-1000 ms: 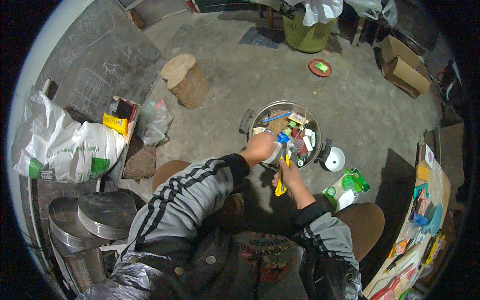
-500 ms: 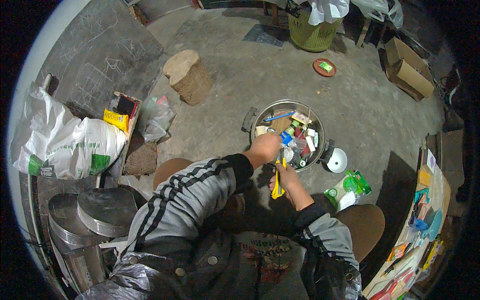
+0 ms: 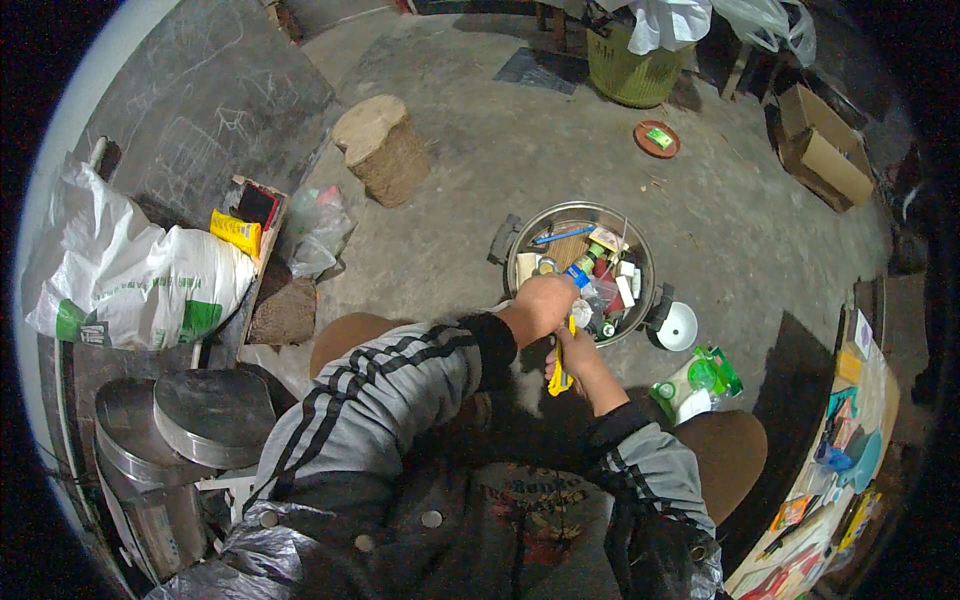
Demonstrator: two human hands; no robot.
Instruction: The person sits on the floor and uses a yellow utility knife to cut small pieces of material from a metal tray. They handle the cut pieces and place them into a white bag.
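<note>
My right hand (image 3: pixel 583 366) is closed around a yellow utility knife (image 3: pixel 558 377), its front end pointing up toward my other hand. My left hand (image 3: pixel 548 300) reaches across to the near rim of a steel pot (image 3: pixel 578 207) and is closed beside the knife's front end; whatever is in its fingers is hidden. Small things fill the pot: a blue pen (image 3: pixel 562 235), white boxes (image 3: pixel 626 289), a blue-capped item (image 3: pixel 577 275) and clear plastic bags among them.
Right of the pot are a white bowl (image 3: pixel 676 327) and a green-and-white package (image 3: pixel 703 378). Ahead stand a log stump (image 3: pixel 382 150), a terracotta saucer (image 3: pixel 657 139), a green basket (image 3: pixel 635 72) and a cardboard box (image 3: pixel 822 150). A white sack (image 3: pixel 150 275) is at left, a cluttered table (image 3: pixel 815 500) at right.
My left hand has shifted slightly right and down, closer to my right hand, now overlapping the knife's front end. The view has shifted a little. The knife stays in my right hand.
</note>
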